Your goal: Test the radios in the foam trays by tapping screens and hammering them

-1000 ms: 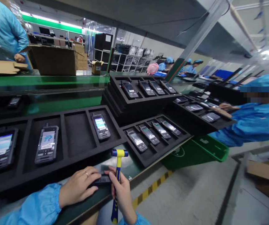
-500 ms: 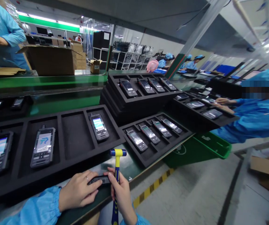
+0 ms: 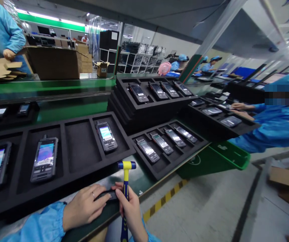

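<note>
Item: dark handset [image 3: 108,194], lying flat at the near edge of the green counter [image 3: 141,179], pinned under the left hand [image 3: 84,206], fingers curled over it. Right hand [image 3: 131,210]: fingers closed on small mallet [image 3: 126,191], upright, head just above the handset. Adjacent: foam tray [image 3: 79,148] of handsets.

Risk: an off-centre blow may catch the fingertips or knock the handset off the edge.
</note>
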Demonstrator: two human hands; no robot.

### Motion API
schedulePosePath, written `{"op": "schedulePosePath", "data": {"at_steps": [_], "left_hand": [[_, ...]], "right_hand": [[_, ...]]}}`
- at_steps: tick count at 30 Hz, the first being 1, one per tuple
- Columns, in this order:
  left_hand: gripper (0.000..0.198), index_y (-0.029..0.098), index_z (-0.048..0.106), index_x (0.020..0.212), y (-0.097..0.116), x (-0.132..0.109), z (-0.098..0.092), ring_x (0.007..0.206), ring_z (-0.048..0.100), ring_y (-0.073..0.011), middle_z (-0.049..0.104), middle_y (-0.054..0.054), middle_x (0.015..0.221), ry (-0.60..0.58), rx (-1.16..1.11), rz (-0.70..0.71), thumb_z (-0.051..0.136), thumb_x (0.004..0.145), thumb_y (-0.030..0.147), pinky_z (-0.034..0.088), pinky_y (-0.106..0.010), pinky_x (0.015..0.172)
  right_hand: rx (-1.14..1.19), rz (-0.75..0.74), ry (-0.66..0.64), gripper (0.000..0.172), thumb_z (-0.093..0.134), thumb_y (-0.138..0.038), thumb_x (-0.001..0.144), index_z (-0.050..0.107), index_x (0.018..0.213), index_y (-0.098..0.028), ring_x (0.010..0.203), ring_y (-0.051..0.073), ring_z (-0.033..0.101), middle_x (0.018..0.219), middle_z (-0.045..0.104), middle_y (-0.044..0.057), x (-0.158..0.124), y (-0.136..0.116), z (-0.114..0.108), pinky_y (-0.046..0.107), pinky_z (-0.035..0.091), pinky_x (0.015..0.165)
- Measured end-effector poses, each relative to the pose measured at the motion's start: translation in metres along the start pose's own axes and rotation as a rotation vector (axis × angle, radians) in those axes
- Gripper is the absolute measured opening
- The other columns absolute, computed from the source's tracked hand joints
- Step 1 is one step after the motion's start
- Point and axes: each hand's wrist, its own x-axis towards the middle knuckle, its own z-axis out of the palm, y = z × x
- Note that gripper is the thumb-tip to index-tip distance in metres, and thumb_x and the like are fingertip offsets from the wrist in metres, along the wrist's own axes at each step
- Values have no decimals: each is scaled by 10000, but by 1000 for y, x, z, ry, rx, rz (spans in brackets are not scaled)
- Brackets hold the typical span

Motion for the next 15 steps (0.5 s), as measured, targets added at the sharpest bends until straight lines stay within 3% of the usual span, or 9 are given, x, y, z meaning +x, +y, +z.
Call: {"op": "schedulePosePath", "data": {"at_steps": [3, 7, 12, 15], "left_hand": [[189, 106, 597, 998, 4, 4, 1, 933, 638, -242, 654, -138, 1001, -27, 74, 45, 435, 900, 110, 572, -348, 793], [195, 103, 588, 897, 10, 11, 1, 941, 649, -275, 652, -175, 1035, -84, 148, 72, 398, 889, 63, 588, -342, 695], [179, 109, 562, 855, 14, 15, 2, 1028, 632, -312, 617, -236, 1154, -146, 259, 109, 388, 882, 73, 586, -342, 693], [171, 125, 551, 870, 13, 13, 4, 1065, 617, -299, 609, -217, 1194, -164, 234, 84, 392, 872, 63, 587, -334, 709]], "right_hand": [[-7, 14, 2, 574, 662, -636, 708, 598, 979, -134, 331, 6, 388, 879, 685, 95, -1, -1, 1, 159, 290, 314], [-14, 24, 6, 591, 651, -655, 703, 594, 969, -131, 335, 14, 390, 863, 676, 90, 0, 1, 1, 164, 280, 311], [-22, 15, 1, 547, 628, -641, 728, 596, 933, -135, 314, 27, 340, 654, 625, 18, 1, 6, 3, 175, 250, 305], [-38, -15, 1, 484, 627, -592, 747, 606, 936, -146, 331, 49, 369, 669, 633, 20, 1, 7, 3, 191, 282, 312]]}}
